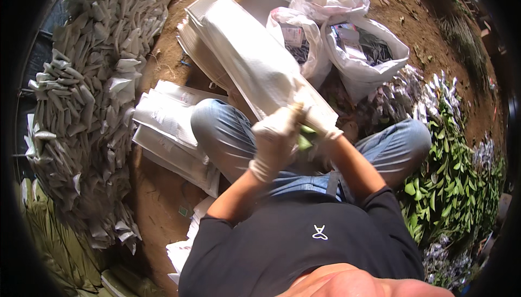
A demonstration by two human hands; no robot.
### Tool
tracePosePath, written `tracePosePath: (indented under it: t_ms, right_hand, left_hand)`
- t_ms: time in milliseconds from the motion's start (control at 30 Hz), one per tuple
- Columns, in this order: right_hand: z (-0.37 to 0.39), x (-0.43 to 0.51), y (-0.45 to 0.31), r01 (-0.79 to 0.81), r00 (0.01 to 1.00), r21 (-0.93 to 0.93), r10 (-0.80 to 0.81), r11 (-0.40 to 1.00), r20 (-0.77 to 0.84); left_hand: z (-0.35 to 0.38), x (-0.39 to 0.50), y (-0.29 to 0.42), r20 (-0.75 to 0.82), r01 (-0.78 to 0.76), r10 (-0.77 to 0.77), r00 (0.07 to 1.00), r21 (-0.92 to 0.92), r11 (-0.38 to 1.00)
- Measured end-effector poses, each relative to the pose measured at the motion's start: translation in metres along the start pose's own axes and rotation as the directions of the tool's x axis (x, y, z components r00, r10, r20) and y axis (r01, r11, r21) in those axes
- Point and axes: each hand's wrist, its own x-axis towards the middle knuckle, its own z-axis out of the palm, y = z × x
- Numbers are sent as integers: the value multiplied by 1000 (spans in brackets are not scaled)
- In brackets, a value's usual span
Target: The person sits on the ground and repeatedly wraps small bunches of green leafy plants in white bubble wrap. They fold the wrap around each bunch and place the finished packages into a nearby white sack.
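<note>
My left hand, in a pale knit glove, is closed in a fist above my lap. Green leaves of a plant cutting show just below it, between my two wrists; the stem is hidden by the gloves. Against the left fist is my right hand, gloved the same way. Its fingers are blurred and partly covered, so its grip is unclear. Both hands are over the near end of a long white sheet-like sleeve, which lies slanting away from me on a stack of similar sleeves.
Two open white sacks with dark strips and printed packs stand ahead. More white folded packets lie by my left knee. A large heap of greyish plastic packets fills the left. Leafy cuttings with foil-wrapped ends lie right.
</note>
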Motion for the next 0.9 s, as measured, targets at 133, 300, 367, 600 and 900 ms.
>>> tracePosePath:
  t_ms: [133,300,367,600,900]
  right_hand:
    - [-15,1,21,29,988,-32,-24,999,152]
    - [2,3,-6,59,981,-85,-43,995,188]
    - [16,9,-17,68,984,-143,-43,987,173]
    - [-6,-79,-35,721,684,-685,-258,101,682]
    - [2,-106,-98,664,443,-602,-416,-443,794]
  left_hand:
    - [-8,7,-10,17,-187,189,982,-66,980]
    - [18,-19,15,241,-153,183,953,-138,979]
    - [20,-24,20,239,-136,181,954,-194,972]
    - [-14,7,3,124,45,3,992,-382,923]
    - [-41,7,-3,415,-201,385,824,-421,884]
